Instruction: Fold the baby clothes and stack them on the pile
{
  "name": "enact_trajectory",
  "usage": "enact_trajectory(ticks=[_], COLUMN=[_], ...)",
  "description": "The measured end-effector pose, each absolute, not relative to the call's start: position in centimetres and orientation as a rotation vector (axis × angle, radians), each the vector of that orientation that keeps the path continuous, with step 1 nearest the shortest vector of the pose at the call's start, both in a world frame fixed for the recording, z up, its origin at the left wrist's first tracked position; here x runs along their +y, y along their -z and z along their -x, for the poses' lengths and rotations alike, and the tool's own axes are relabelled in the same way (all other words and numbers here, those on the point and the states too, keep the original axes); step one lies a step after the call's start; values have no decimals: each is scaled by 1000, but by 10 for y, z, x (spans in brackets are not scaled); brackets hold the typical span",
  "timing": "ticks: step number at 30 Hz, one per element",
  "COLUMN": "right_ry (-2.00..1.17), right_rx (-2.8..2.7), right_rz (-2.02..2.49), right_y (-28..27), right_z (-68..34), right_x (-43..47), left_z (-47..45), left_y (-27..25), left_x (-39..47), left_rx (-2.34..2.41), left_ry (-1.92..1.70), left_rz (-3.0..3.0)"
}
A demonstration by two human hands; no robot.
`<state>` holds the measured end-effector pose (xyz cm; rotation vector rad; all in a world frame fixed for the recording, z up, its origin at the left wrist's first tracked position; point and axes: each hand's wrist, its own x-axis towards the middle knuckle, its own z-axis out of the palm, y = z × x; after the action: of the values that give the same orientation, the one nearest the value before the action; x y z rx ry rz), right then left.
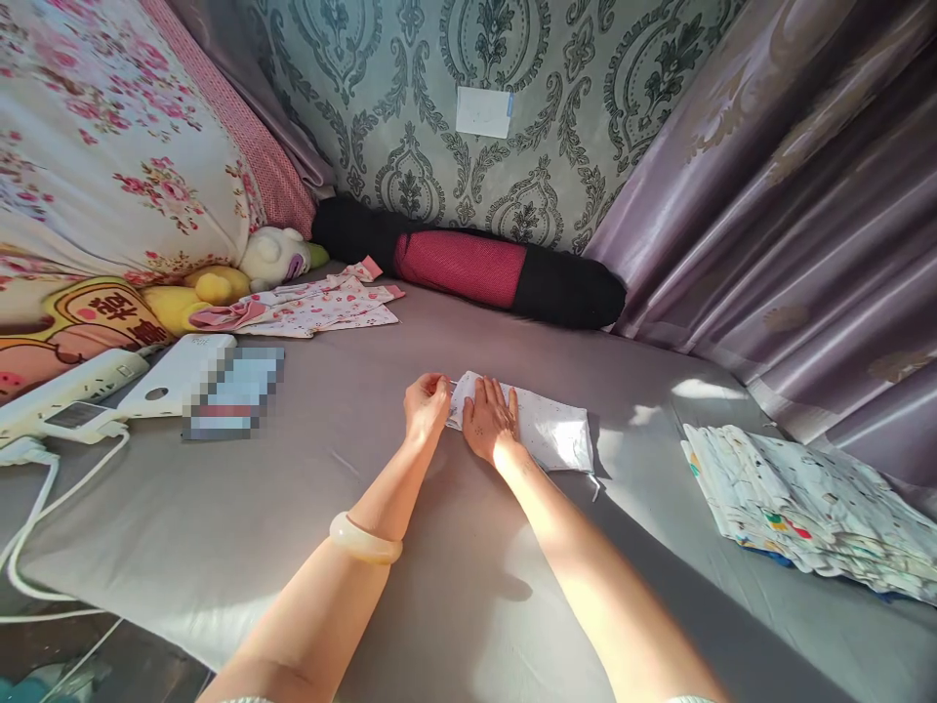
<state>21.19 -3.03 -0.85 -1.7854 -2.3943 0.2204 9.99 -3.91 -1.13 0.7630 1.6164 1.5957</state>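
A folded white cloth (557, 430) with faint small markings lies flat on the grey sheet in front of me. My right hand (489, 420) rests palm down on its left part, fingers stretched out. At the cloth's left end, my left hand (427, 405) is closed in a pinch on a thin white string (454, 383) that runs to the cloth; its fingertips are partly hidden. A short white tie (594, 484) sticks out from the cloth's lower right corner. On my left forearm sits a pale bangle (364, 540).
To the right lies a stack of folded printed cloths (812, 498). A pink-patterned garment (322, 305), plush toys (274, 257) and a black-and-red bolster (461, 264) lie farther back. At left are a power strip (80, 391), cables, a white box (180, 376) and a blurred flat item (238, 391).
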Motion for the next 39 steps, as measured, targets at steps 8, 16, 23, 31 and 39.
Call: enact_trajectory(ticks=[8, 16, 23, 31, 39], right_ry=[-228, -181, -135, -147, -137], right_rx=[-2413, -2407, -2445, -2440, -2403], right_rz=[1800, 1749, 1673, 1692, 1679], right_y=[8, 7, 13, 16, 13], right_z=[-212, -202, -186, -186, -198], right_x=[-29, -26, -24, -25, -26], left_z=[-99, -92, -84, -81, -83], left_y=[2, -4, -10, -12, -12], left_x=[-42, -37, -34, -34, -37], left_rx=[1579, 1345, 1028, 867, 829], left_ry=[-1616, -1712, -1690, -1651, -1610], left_rz=[-676, -399, -69, 20, 56])
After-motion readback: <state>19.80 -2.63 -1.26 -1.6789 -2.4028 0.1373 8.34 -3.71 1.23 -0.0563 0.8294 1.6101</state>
